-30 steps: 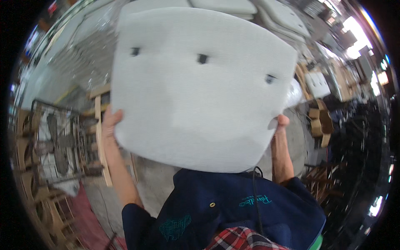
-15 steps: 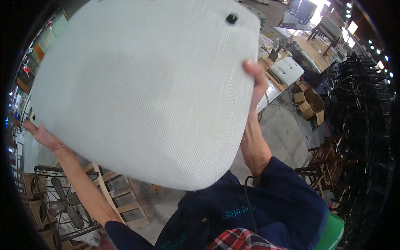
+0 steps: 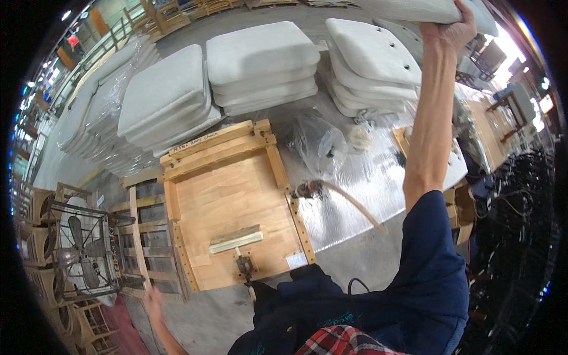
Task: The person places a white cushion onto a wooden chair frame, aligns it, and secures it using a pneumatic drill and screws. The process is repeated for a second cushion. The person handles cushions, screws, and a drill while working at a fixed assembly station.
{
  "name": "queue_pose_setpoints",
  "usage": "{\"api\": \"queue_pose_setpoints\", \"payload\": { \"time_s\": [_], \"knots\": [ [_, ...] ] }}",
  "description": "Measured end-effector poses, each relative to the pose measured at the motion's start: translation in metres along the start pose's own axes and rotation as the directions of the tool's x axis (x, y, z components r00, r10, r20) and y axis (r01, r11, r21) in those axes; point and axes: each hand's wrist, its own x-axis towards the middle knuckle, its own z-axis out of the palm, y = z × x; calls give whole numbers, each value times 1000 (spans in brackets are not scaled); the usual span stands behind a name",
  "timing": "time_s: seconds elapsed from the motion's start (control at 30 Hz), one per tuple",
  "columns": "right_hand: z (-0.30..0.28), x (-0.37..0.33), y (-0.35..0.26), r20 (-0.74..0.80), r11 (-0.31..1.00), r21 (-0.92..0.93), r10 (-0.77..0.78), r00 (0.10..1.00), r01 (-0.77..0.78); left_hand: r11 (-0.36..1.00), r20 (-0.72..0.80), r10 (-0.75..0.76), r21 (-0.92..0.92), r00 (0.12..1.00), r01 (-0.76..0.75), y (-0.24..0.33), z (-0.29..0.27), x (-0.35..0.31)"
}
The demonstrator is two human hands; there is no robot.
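At the top right my right arm is stretched out, and my right hand (image 3: 457,31) grips the edge of a white padded chair seat (image 3: 408,8), which is partly cut off by the picture's edge. Below that seat stands a stack of similar white padded seats (image 3: 373,50) with small dark fittings. My left hand (image 3: 154,303) is low at the left, beside a wooden pallet (image 3: 155,251); it is blurred, and I cannot make out its fingers. In front of me lies a wooden jig (image 3: 231,201) with a toggle clamp (image 3: 244,266) and a padded wooden bar (image 3: 236,239).
More seat stacks (image 3: 263,56) line the far side, some wrapped in plastic film (image 3: 121,100). On the silvery table (image 3: 349,207) are an air tool (image 3: 307,189) with a hose and a clear plastic bag (image 3: 322,145). A caged fan (image 3: 83,254) stands left; a cardboard box (image 3: 461,216) sits right.
The seat held by both hands before me has moved up and right, now in my right hand alone. My left hand has let go and dropped. The jig and stacks have come into view.
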Motion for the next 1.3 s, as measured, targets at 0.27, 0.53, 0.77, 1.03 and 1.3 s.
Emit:
{"api": "queue_pose_setpoints", "payload": {
  "time_s": [0.27,0.53,0.77,1.03,1.3],
  "knots": [
    [-293,87,88,-402,930,-275,120,908,-245,707,-86,-697,83,712,702,-174,86,-173],
    [-392,60,138,-667,646,-560,21,745,-519,811,237,-529,424,815,403,-199,173,-189],
    [-383,-56,63,-413,254,-812,386,825,-525,732,176,-587,532,790,426,-175,73,-218],
    [-288,-131,-43,-363,-155,-915,717,594,-372,906,219,-414,191,884,377,-115,149,-198],
    [-234,-181,-67,-193,-184,-981,852,488,-66,762,247,-647,214,721,611,-200,123,-246]
  ]
}}
